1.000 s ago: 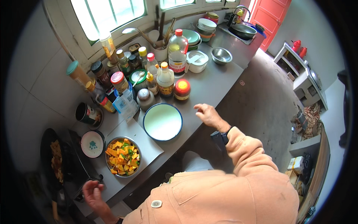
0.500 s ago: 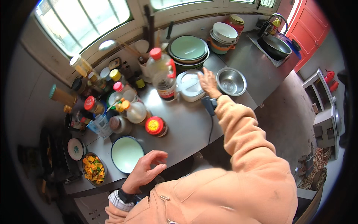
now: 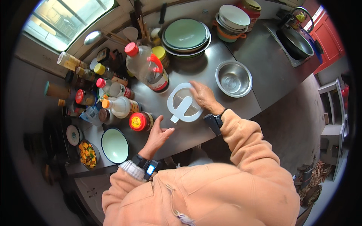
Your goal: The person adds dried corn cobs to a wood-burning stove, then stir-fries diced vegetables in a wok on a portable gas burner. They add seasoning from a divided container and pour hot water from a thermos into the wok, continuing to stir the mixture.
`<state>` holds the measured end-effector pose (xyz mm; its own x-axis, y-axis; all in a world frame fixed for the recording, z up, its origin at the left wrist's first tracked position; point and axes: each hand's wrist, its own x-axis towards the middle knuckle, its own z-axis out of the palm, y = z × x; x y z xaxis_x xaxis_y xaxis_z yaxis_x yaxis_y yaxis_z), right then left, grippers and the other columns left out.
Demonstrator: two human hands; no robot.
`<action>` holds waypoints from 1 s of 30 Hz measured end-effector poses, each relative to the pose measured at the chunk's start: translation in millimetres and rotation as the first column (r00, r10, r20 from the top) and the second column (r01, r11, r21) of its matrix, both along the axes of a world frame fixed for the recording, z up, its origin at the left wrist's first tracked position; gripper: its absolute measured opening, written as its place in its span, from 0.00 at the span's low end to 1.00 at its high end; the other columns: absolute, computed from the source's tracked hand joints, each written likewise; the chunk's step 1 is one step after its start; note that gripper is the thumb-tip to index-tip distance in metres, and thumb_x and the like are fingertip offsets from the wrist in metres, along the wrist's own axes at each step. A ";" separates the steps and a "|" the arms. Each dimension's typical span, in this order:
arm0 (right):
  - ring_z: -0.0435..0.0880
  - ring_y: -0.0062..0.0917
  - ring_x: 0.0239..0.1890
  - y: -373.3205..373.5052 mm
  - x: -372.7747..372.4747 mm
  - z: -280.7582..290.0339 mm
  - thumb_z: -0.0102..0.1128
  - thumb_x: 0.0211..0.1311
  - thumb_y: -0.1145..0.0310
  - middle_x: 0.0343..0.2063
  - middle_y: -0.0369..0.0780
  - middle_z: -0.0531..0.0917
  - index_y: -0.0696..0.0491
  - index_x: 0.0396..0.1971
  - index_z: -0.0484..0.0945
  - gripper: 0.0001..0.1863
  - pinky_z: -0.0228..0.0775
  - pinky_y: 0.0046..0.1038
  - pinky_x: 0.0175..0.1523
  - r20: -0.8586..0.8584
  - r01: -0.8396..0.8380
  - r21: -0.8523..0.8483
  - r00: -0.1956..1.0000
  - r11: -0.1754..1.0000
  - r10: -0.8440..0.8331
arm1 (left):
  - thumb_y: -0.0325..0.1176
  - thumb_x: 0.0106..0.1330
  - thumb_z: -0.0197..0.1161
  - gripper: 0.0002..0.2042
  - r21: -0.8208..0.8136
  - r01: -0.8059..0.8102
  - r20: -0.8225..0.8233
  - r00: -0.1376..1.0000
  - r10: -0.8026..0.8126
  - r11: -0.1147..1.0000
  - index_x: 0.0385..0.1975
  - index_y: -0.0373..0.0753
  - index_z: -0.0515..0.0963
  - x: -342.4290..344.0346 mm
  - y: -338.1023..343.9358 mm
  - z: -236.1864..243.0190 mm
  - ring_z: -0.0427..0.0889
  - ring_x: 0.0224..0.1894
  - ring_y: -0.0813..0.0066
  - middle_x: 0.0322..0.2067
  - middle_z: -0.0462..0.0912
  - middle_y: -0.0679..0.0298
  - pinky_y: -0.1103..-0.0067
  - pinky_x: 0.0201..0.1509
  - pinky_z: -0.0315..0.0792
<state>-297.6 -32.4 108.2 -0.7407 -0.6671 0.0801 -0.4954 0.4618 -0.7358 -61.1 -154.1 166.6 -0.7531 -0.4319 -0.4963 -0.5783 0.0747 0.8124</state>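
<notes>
A white lidded plastic container (image 3: 183, 107) sits on the steel counter. My right hand (image 3: 201, 97) has its fingers closed over that container's right edge. My left hand (image 3: 158, 137) is open below and left of it, thumb and fingers apart, beside a red-lidded jar (image 3: 137, 121). A large red-capped bottle (image 3: 143, 71) stands behind the container, and an empty steel bowl (image 3: 233, 79) is to its right. At the left are a pale enamel bowl (image 3: 114, 145) and a bowl of cubed orange and green vegetables (image 3: 87, 154).
Bottles and jars (image 3: 81, 98) crowd the back left. Stacked plates (image 3: 186, 34) and bowls (image 3: 230, 22) stand at the back, near a sink holding a black pan (image 3: 294, 45). A dark pan (image 3: 52, 139) is at the far left, a low white shelf unit (image 3: 332, 124) at the right.
My right hand has reached the container, which has shifted toward me and slightly left. My left hand has moved up from the lower left toward the container. The view has shifted.
</notes>
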 end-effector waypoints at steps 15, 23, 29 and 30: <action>0.78 0.27 0.48 45.9 69.8 31.5 0.40 0.75 0.54 0.47 0.43 0.81 0.61 0.53 0.74 0.25 0.67 0.27 0.56 0.495 -0.125 -0.291 0.829 0.949 0.261 | 0.46 0.71 0.54 0.17 0.525 0.155 -0.061 0.988 -0.145 0.837 0.38 0.35 0.74 57.8 25.2 -1.0 0.73 0.24 0.84 0.28 0.74 0.69 0.85 0.29 0.71; 0.69 0.28 0.61 4.0 206.6 133.0 0.30 0.72 0.38 0.59 0.43 0.72 0.58 0.63 0.65 0.38 0.59 0.31 0.65 0.630 -0.237 -0.590 0.462 0.772 0.624 | 0.42 0.73 0.53 0.15 0.524 0.082 -0.354 0.926 0.129 0.848 0.36 0.33 0.72 245.6 -1.5 75.4 0.67 0.17 0.85 0.23 0.70 0.70 0.82 0.26 0.72; 0.70 0.28 0.60 -64.0 366.9 189.8 0.48 0.69 0.47 0.60 0.41 0.71 0.57 0.62 0.66 0.32 0.60 0.32 0.64 0.407 -0.564 -0.618 0.368 0.548 0.836 | 0.41 0.68 0.60 0.23 0.831 -0.376 -0.271 0.370 0.888 0.410 0.56 0.31 0.69 444.4 35.5 125.8 0.79 0.48 0.64 0.50 0.74 0.49 0.71 0.50 0.79; 0.71 0.28 0.59 -77.5 397.9 197.6 0.54 0.68 0.53 0.58 0.41 0.72 0.57 0.61 0.67 0.29 0.62 0.30 0.62 0.278 -0.664 -0.578 0.388 0.475 0.879 | 0.40 0.67 0.61 0.24 0.827 -0.355 -0.322 0.337 0.885 0.436 0.59 0.33 0.68 480.5 42.3 135.0 0.75 0.55 0.59 0.55 0.70 0.46 0.67 0.56 0.76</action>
